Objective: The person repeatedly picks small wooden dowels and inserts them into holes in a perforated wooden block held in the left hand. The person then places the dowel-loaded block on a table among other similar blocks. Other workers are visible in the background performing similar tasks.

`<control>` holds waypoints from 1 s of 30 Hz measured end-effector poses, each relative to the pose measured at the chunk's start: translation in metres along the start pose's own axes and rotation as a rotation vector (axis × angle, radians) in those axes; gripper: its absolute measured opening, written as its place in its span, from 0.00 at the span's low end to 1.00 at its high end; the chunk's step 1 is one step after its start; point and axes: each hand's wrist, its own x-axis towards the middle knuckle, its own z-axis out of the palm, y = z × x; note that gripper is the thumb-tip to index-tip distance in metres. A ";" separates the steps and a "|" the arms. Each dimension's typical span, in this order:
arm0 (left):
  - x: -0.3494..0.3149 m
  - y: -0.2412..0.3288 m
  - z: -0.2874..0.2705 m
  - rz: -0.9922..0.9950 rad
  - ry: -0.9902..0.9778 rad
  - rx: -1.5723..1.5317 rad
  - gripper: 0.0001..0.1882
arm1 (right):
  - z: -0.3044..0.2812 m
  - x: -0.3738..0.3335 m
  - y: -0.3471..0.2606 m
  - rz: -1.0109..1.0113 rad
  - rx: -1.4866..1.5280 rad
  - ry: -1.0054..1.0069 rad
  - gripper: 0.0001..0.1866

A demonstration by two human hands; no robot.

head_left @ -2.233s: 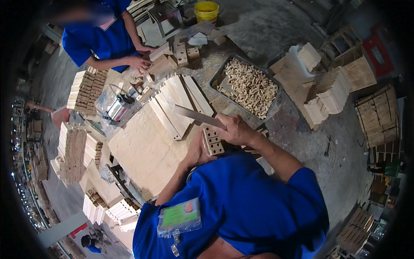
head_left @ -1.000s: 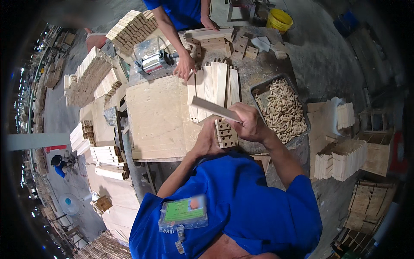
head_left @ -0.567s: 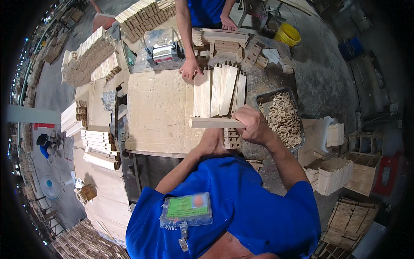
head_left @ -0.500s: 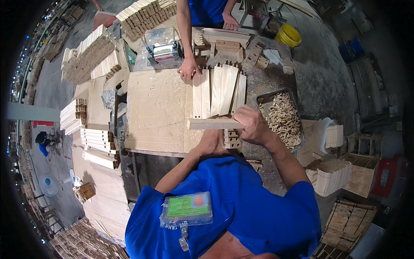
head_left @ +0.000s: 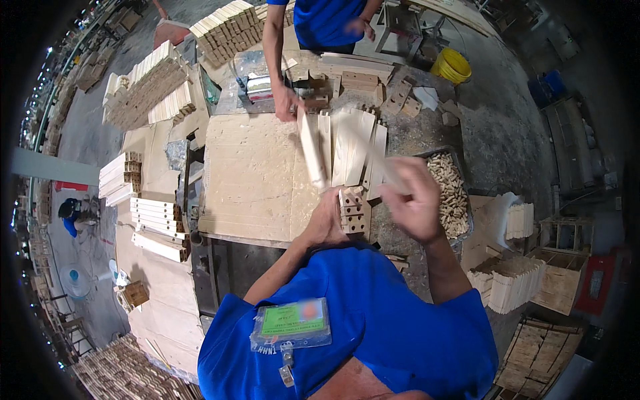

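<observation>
My right hand [head_left: 415,202] grips a wooden bar [head_left: 373,150], blurred by motion and slanting up toward the far left. My left hand [head_left: 325,219] is closed against the side of a stack of drilled wooden pieces [head_left: 352,212], whose rows of dark holes show; some of its fingers are hidden. Beyond that stack, several pale wooden slats [head_left: 353,143] lie side by side, with pegs at their far ends. Across the table a co-worker's hand [head_left: 285,105] holds the far end of another slat [head_left: 310,148], whose near end lies close to my left hand.
Wooden dowels [head_left: 448,193] fill a dark tray at my right. Cardboard [head_left: 250,180] covers the tabletop at left, near a small machine [head_left: 259,87]. Stacked slats [head_left: 157,220] stand further left, more slats [head_left: 510,283] at right. A yellow bucket [head_left: 451,65] is behind the table.
My right hand has moved right, and its bar has swung from level to slanting away from me. My left hand shows more fully. The co-worker's slat has shifted and tilted.
</observation>
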 end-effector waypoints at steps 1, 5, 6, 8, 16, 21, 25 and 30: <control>-0.002 -0.002 0.000 0.008 0.018 -0.003 0.57 | -0.010 -0.019 0.000 0.296 0.147 -0.018 0.18; -0.006 -0.005 -0.003 -0.015 0.022 -0.152 0.59 | -0.001 -0.113 -0.010 0.872 0.662 0.133 0.23; -0.007 -0.008 -0.001 -0.029 0.037 -0.231 0.60 | 0.000 -0.134 -0.018 1.012 0.573 -0.079 0.24; -0.008 -0.009 -0.001 -0.034 0.057 -0.304 0.61 | 0.000 -0.148 -0.027 1.037 0.412 -0.329 0.25; -0.011 -0.002 -0.006 -0.045 0.050 -0.183 0.62 | 0.008 -0.147 -0.026 0.541 0.242 0.191 0.26; -0.008 -0.002 -0.003 -0.033 0.112 -0.262 0.57 | 0.009 -0.126 -0.010 0.497 -0.135 -0.334 0.26; -0.011 0.000 -0.004 -0.045 0.131 -0.126 0.55 | -0.014 -0.089 -0.044 0.568 0.229 0.166 0.31; -0.013 -0.007 -0.001 -0.044 0.126 -0.174 0.56 | 0.026 -0.109 -0.013 0.432 -0.252 -0.504 0.29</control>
